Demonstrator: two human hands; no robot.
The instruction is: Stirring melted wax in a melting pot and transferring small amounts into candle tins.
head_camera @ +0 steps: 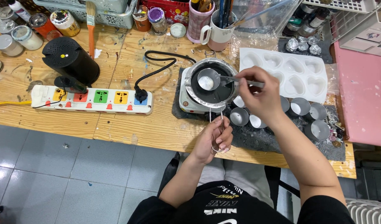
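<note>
Melting pot (211, 85): small, metal, sitting on white hotplate (189, 103) at bench edge; probably hot and light, contents apt to slop. Steadied by long wire handle (216, 124), left hand (213, 139) fingers curled shut around its loop. Metal spoon (211, 79) held over pot, right hand (259, 93) fingers pinched on its stem. Best held far from heat.

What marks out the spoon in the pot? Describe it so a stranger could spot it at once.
Start at the wooden workbench and find the small white hot plate right of the power strip. On it sits a round metal pot with a dark inside. The spoon is held over it by the right hand, its shiny bowl bright against the dark pot.
</note>
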